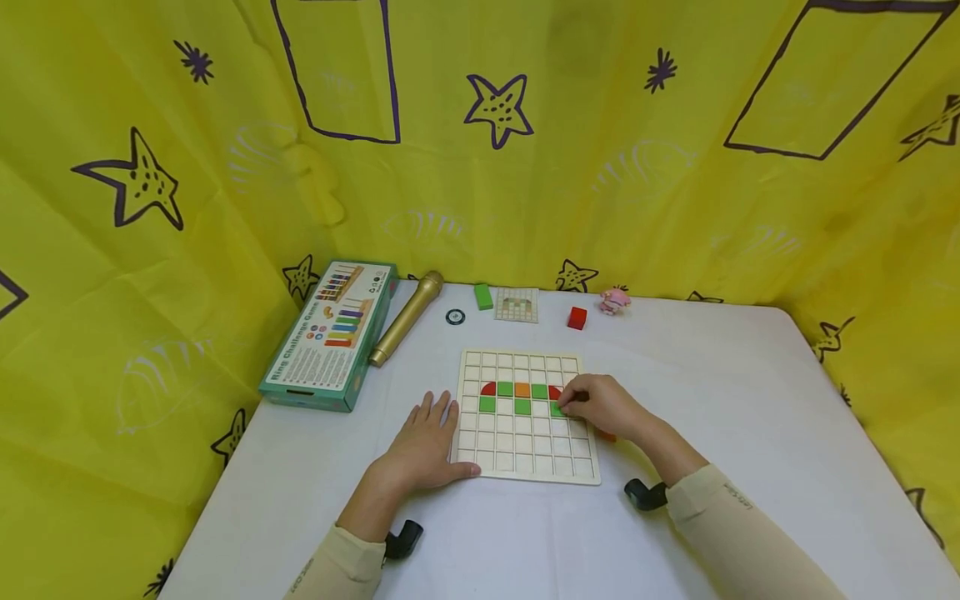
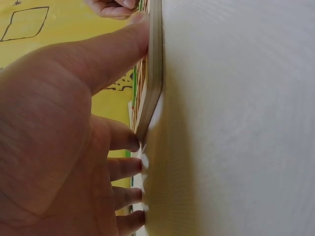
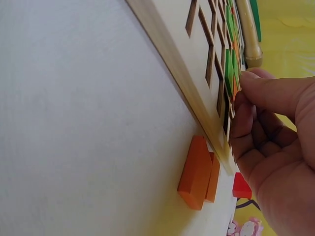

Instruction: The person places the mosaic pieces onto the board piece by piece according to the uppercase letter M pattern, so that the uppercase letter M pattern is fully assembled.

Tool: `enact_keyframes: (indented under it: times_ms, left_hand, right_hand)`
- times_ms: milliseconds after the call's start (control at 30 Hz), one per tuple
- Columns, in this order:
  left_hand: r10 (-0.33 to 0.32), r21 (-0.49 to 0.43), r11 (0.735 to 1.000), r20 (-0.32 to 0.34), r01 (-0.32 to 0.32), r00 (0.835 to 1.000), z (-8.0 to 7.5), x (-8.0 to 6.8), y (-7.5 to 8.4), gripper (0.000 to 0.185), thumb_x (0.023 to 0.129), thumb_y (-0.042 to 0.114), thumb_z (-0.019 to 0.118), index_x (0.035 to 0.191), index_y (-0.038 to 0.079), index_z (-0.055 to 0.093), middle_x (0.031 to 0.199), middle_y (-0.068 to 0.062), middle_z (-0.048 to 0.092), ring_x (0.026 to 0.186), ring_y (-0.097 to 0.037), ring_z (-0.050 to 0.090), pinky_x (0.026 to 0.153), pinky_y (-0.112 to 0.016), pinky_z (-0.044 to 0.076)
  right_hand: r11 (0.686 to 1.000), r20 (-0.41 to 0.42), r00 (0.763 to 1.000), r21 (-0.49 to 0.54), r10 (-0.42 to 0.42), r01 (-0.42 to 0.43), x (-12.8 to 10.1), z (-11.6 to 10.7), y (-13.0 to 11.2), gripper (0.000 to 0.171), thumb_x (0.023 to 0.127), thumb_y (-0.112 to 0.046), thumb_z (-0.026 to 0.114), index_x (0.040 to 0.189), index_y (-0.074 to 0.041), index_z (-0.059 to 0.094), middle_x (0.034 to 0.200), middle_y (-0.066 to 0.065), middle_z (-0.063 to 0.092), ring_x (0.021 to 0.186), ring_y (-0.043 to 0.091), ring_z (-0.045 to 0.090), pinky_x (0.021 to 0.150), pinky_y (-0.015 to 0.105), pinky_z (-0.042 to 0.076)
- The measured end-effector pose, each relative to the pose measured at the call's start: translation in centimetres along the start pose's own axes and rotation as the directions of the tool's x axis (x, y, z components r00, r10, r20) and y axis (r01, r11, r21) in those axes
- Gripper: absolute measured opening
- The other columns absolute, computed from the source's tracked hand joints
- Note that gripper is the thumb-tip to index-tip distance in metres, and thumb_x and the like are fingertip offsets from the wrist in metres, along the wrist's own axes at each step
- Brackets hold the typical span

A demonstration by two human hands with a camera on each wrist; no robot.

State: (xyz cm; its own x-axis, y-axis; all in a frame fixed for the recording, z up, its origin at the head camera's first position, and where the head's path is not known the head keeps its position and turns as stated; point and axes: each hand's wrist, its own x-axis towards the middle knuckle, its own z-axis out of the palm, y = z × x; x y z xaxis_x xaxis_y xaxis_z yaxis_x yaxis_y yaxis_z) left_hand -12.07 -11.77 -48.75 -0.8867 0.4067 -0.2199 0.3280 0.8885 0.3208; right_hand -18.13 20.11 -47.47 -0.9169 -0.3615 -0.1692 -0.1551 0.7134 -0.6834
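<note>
A pale wooden grid board [image 1: 522, 462] lies flat on the white table. Red rounded tiles [image 1: 488, 389], green square tiles [image 1: 487, 405] and an orange square tile [image 1: 522, 390] fill some cells of two rows. My left hand [image 1: 426, 443] rests at the board's left side with fingers spread on the table, its thumb on the near-left corner. With curled fingers, my right hand [image 1: 606, 407] pinches a green tile [image 1: 557, 409] at a cell below the right red tile. In the right wrist view the fingertips hide most of that tile.
Orange blocks [image 3: 194, 172] lie beside the board's right edge. Behind it are a red block [image 1: 577, 318], a pink figurine [image 1: 615, 301], a pattern card [image 1: 517, 305], a green block [image 1: 483, 297] and a black-and-white disc [image 1: 455, 317]. A gold microphone [image 1: 407, 318] and a game box [image 1: 330, 333] stand left.
</note>
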Motion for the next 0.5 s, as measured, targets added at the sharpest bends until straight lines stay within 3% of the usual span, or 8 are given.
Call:
enact_keyframes:
  times_ms: [500]
  left_hand:
    - [0.001, 0.015, 1.0, 0.008, -0.001, 1.0, 0.1, 0.1, 0.0, 0.107, 0.084, 0.065, 0.069, 0.155, -0.005, 0.03, 0.164, -0.022, 0.02, 0.151, -0.044, 0.011, 0.12, -0.053, 0.017]
  right_hand:
    - [0.999, -0.02, 1.0, 0.038, 0.018, -0.017, -0.7, -1.3, 1.1, 0.004, 0.093, -0.01, 0.073, 0.095, -0.013, 0.074, 0.093, 0.0, 0.067, 0.089, 0.022, 0.056, 0.08, 0.033, 0.051]
